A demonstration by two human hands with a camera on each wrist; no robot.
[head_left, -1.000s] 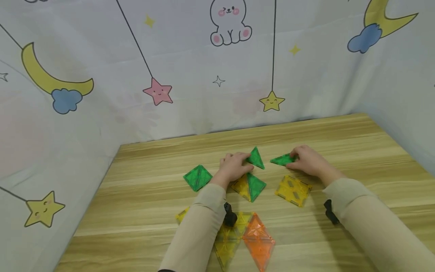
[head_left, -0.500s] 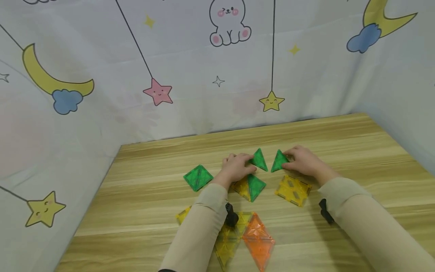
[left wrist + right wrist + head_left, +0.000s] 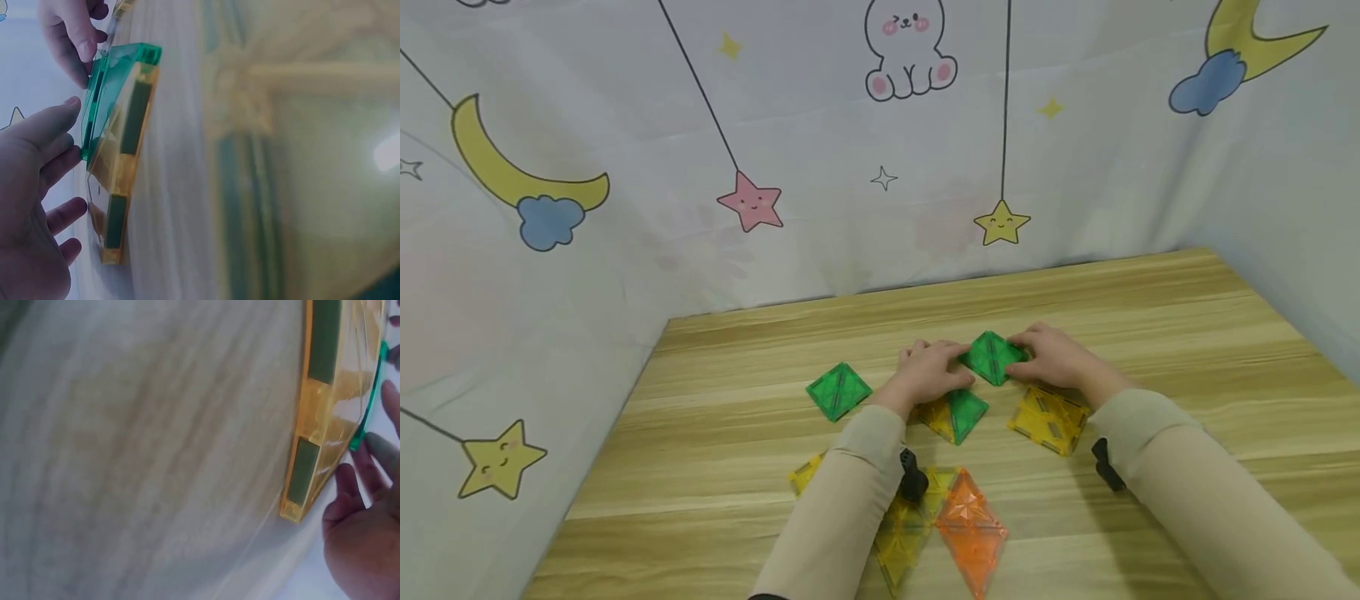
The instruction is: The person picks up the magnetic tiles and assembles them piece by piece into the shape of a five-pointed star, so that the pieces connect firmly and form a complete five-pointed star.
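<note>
Two green triangular magnetic tiles meet edge to edge as a diamond between the hands at the table's far middle. My left hand (image 3: 931, 373) pinches the outer corner of the left green triangle tile (image 3: 979, 356). From the other side, my right hand (image 3: 1051, 358) holds the right green triangle tile (image 3: 1009, 358) between thumb and fingers. Just below the left hand lies a square of one green and one yellow triangle (image 3: 967, 414), partly hidden by it. In the right wrist view a yellow tile (image 3: 306, 462) sits close to the right hand's fingers.
Another green diamond (image 3: 838, 391) lies to the left. A yellow square tile (image 3: 1048, 420) rests below the right hand. Orange triangle tiles (image 3: 972, 533) and several yellow tiles (image 3: 901, 542) lie nearer, partly under the left sleeve. A printed cloth (image 3: 820, 250) stands behind the wooden table (image 3: 730, 467).
The right hand has turned its green triangle upright and moved it left. The left hand has shifted slightly right with its own. The gap between the two triangles has closed.
</note>
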